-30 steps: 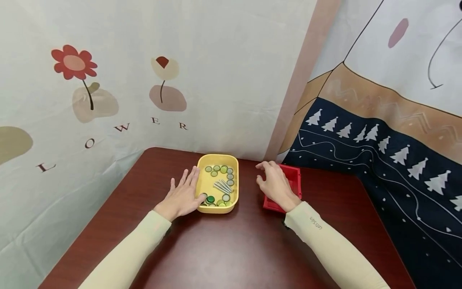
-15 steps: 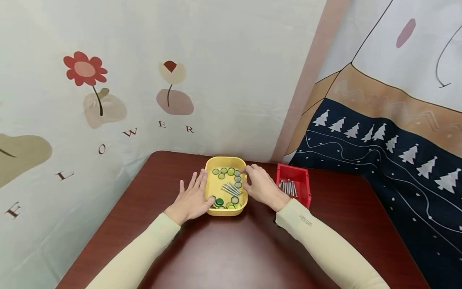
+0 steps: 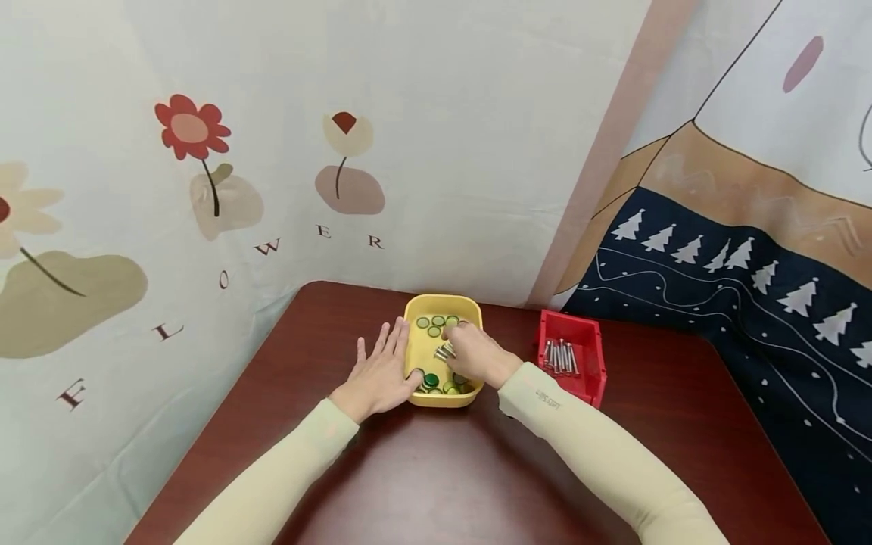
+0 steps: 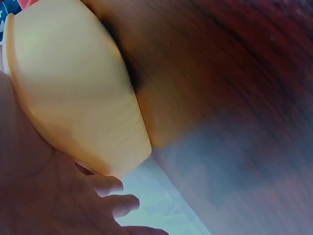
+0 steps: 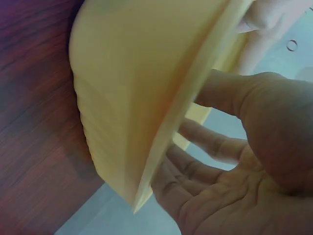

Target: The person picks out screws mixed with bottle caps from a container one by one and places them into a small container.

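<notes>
A yellow tray (image 3: 440,403) stands on the table with green and grey bottle caps (image 3: 431,381) at its near and far ends. My left hand (image 3: 378,378) lies along the tray's left side, fingers straight and spread, thumb over the near left rim. My right hand (image 3: 477,354) reaches over the right rim, its fingers down at a small bunch of silver screws (image 3: 444,351). The screws' right ends are hidden under it. In the right wrist view the thumb and fingers bend over the rim; I cannot tell whether they pinch the screws.
A red bin (image 3: 591,341) stands right of the tray, with several more long silver screws (image 3: 561,357) inside. The dark red wooden table (image 3: 422,469) ends at a printed cloth wall (image 3: 463,189) just behind both containers.
My right hand has moved left from over the red bin, across the tray's right rim and down to the screws. My left hand keeps its place on the tray. The head view has shifted left.
</notes>
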Demonstrator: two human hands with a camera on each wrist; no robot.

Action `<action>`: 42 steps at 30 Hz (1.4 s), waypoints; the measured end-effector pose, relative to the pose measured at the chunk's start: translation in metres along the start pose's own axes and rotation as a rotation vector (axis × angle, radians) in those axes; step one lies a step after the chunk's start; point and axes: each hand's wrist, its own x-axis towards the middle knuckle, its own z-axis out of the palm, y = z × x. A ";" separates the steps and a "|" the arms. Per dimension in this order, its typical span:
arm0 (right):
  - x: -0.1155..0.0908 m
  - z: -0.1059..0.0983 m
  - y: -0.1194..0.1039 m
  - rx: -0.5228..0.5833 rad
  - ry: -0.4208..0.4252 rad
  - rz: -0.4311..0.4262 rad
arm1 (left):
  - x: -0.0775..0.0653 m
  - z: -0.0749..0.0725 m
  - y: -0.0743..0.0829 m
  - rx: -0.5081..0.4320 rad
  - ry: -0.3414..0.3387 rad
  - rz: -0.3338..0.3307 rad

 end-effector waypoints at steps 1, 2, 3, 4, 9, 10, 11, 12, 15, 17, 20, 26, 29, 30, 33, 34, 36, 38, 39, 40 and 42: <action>0.001 0.001 0.001 -0.018 -0.006 0.006 | 0.001 0.000 0.001 0.001 0.000 0.004; 0.002 0.001 0.001 -0.032 -0.010 0.014 | 0.003 0.000 0.002 0.002 0.001 0.007; 0.004 0.002 0.001 -0.046 -0.015 0.022 | 0.004 0.000 0.003 0.006 0.003 0.011; 0.005 0.003 0.001 -0.053 -0.023 0.036 | 0.004 0.000 0.003 0.010 0.005 0.013; 0.011 0.008 -0.003 -0.081 -0.064 0.091 | 0.006 -0.001 0.001 0.020 0.015 0.018; 0.012 0.010 -0.004 -0.084 -0.076 0.100 | 0.005 0.000 0.001 0.017 0.014 0.018; 0.013 0.011 -0.006 -0.088 -0.087 0.109 | 0.005 0.001 0.000 0.016 0.012 0.016; 0.014 0.014 -0.006 -0.089 -0.095 0.115 | 0.004 0.002 -0.001 0.013 0.009 0.015; 0.026 0.028 -0.002 -0.112 -0.116 0.113 | 0.001 0.001 -0.004 0.011 0.006 0.006; 0.036 0.040 0.005 -0.129 -0.114 0.107 | 0.000 0.000 -0.005 0.013 0.012 0.004; 0.049 0.057 0.018 -0.159 -0.112 0.097 | 0.000 -0.001 -0.004 0.017 0.017 0.004; 0.054 0.058 0.026 -0.123 -0.184 0.148 | 0.003 -0.002 0.001 0.014 0.003 0.008; 0.055 0.058 0.030 -0.107 -0.206 0.154 | 0.004 -0.002 0.002 0.016 -0.004 0.010; 0.052 0.054 0.026 -0.098 -0.208 0.151 | 0.004 -0.002 0.002 0.019 -0.005 0.010; 0.039 0.034 0.012 -0.072 -0.189 0.127 | 0.005 -0.002 0.002 0.024 -0.003 0.013; 0.034 0.028 0.007 -0.064 -0.183 0.121 | 0.005 -0.002 0.002 0.024 -0.004 0.013; 0.025 0.017 -0.001 -0.049 -0.167 0.102 | 0.005 -0.002 0.003 0.021 -0.006 0.014; 0.023 0.018 0.000 -0.035 -0.152 0.087 | 0.004 -0.002 0.003 0.016 -0.010 0.013; 0.023 0.018 0.001 -0.029 -0.147 0.083 | 0.004 -0.002 0.004 0.014 -0.010 0.012; 0.022 0.018 0.002 -0.023 -0.143 0.080 | 0.004 -0.002 0.004 0.012 -0.010 0.011; 0.022 0.018 0.003 -0.014 -0.135 0.072 | 0.003 -0.002 0.004 0.012 -0.010 0.009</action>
